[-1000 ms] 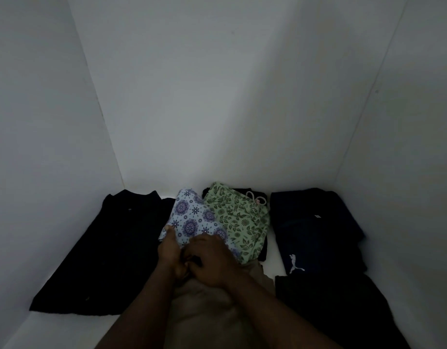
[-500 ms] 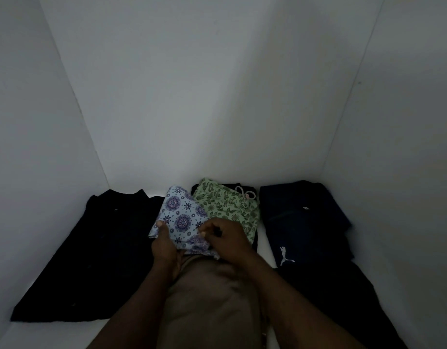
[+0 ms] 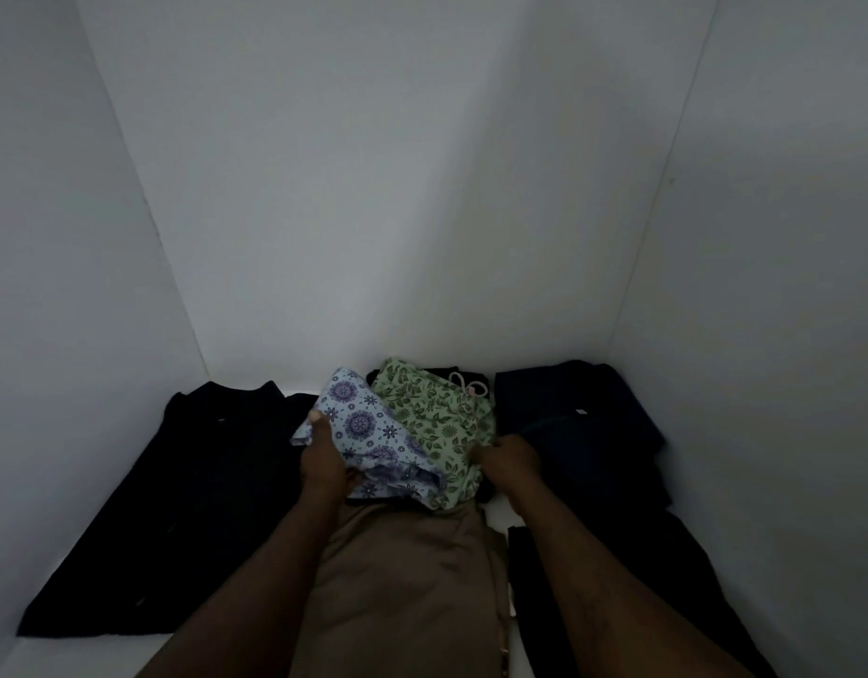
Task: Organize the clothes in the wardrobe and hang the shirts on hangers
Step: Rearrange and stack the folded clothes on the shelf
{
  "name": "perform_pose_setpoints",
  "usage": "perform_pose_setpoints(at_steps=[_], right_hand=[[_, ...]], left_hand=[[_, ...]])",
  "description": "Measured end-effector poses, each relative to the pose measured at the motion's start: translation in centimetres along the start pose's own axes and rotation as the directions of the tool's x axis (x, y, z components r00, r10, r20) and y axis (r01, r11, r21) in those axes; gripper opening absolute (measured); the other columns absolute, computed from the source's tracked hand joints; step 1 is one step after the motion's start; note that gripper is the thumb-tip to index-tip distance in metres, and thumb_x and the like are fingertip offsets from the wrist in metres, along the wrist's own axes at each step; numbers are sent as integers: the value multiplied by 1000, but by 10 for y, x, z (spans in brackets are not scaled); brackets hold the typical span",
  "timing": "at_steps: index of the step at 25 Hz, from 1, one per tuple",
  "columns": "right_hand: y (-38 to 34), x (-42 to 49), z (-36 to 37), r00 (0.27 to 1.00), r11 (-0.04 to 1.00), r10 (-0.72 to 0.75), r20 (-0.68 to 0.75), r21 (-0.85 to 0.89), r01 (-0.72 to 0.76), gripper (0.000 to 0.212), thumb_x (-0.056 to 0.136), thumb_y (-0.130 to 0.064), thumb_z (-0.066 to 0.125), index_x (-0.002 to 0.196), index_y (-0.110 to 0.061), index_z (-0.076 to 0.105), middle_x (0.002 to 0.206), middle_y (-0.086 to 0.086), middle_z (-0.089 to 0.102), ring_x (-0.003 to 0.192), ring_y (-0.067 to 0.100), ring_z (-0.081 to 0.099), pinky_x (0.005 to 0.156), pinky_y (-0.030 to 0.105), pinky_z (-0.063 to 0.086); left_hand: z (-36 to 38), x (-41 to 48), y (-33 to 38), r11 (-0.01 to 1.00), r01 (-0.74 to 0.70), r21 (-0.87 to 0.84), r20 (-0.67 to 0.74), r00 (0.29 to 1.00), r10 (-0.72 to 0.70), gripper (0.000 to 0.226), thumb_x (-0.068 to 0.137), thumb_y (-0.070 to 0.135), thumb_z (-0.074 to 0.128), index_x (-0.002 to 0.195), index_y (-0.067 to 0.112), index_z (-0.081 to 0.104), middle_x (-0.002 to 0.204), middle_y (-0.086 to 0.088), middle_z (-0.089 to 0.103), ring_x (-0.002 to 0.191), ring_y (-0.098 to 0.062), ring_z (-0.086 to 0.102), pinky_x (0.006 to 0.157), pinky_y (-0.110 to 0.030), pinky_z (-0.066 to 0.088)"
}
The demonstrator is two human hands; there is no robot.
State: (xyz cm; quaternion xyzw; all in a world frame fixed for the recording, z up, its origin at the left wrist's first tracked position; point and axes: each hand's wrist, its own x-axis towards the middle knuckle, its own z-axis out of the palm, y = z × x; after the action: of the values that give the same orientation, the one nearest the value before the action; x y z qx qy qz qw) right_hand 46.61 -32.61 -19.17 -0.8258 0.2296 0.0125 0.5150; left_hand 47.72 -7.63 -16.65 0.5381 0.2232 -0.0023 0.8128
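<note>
Both hands have parted: right hand [image 3: 512, 457] now grips green cloth [image 3: 436, 423].

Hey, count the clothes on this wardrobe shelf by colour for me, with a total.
Black or dark navy: 4, as far as the dim light shows
Blue-and-purple print: 1
Green leaf print: 1
Tan: 1
Total: 7

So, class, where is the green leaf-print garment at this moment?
In the head view the green leaf-print garment lies mid-shelf at the back, between the blue medallion-print cloth and the navy pile, right hand on its edge.
</note>
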Motion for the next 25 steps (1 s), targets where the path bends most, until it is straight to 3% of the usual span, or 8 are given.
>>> perform_pose_setpoints(at_steps=[2, 4, 8, 11, 13, 17, 22, 25], right_hand=[[2, 1, 4, 999, 999, -32, 14, 15, 32, 23, 89, -32, 75, 104, -15, 70, 104, 3, 71, 88, 20, 67, 70, 28, 56], [-2, -1, 6, 998, 998, -69, -8, 3, 69, 23, 90, -32, 74, 107, -20, 65, 102, 0, 65, 87, 17, 63, 60, 22, 47], [-1, 6, 10, 992, 993, -115, -51, 16, 116, 12, 92, -25, 69, 99, -20, 60, 93, -3, 62, 75, 7, 55, 55, 20, 41], [0, 10, 14, 989, 991, -133, -63, 0, 133, 11, 93, -25, 66, 97, -15, 65, 93, -1, 66, 79, 11, 59, 59, 21, 45], [0, 12, 15, 988, 991, -136, -74, 5, 137, 9, 92, -24, 66, 95, -16, 63, 94, 0, 65, 80, 9, 59, 59, 21, 45], [-1, 18, 18, 991, 994, -104, -82, 20, 106, 13, 90, -22, 65, 98, -13, 61, 101, 6, 68, 80, 11, 59, 53, 21, 40], [-4, 22, 18, 994, 993, -65, -88, 96, 74, 19, 91, -24, 70, 99, -8, 67, 99, 7, 70, 81, 15, 63, 54, 21, 43], [-1, 25, 16, 999, 997, -9, -45, 82, 12, 21, 94, -20, 66, 75, -12, 60, 82, 5, 63, 70, 16, 58, 53, 23, 43]], left_hand=[[12, 9, 12, 983, -57, 175, 19, 998, 54, 97, 67, 99, 47, 113, 18, 72, 117, -13, 73, 102, -33, 70, 93, -51, 58], [28, 6, 20, 936, -174, 306, 101, 983, 150, 99, 57, 104, 47, 107, 23, 74, 118, -11, 72, 107, -33, 69, 98, -54, 55], [49, -18, 11, 800, -440, 407, 500, 841, 207, 87, 78, 88, 53, 150, 38, 49, 154, 3, 50, 138, -20, 50, 118, -48, 39], [40, -8, -23, 323, -613, 721, 622, 778, 88, 106, 75, 94, 45, 157, 26, 40, 159, 3, 43, 145, -19, 42, 121, -40, 32], [34, -2, -39, 72, -692, 719, 682, 721, 122, 119, 68, 101, 33, 155, 21, 44, 162, 1, 39, 148, -20, 35, 124, -36, 24], [32, -1, -41, 39, -703, 710, 686, 704, 183, 98, 78, 86, 52, 153, 24, 45, 162, 1, 38, 148, -19, 32, 123, -33, 20], [26, 3, -47, -108, -729, 676, 733, 649, 202, 118, 66, 99, 42, 156, 23, 41, 162, 1, 37, 148, -23, 33, 123, -39, 23], [29, 9, -51, -96, -716, 692, 714, 659, 236, 86, 85, 75, 55, 151, 20, 50, 157, -1, 47, 143, -23, 42, 119, -35, 29]])
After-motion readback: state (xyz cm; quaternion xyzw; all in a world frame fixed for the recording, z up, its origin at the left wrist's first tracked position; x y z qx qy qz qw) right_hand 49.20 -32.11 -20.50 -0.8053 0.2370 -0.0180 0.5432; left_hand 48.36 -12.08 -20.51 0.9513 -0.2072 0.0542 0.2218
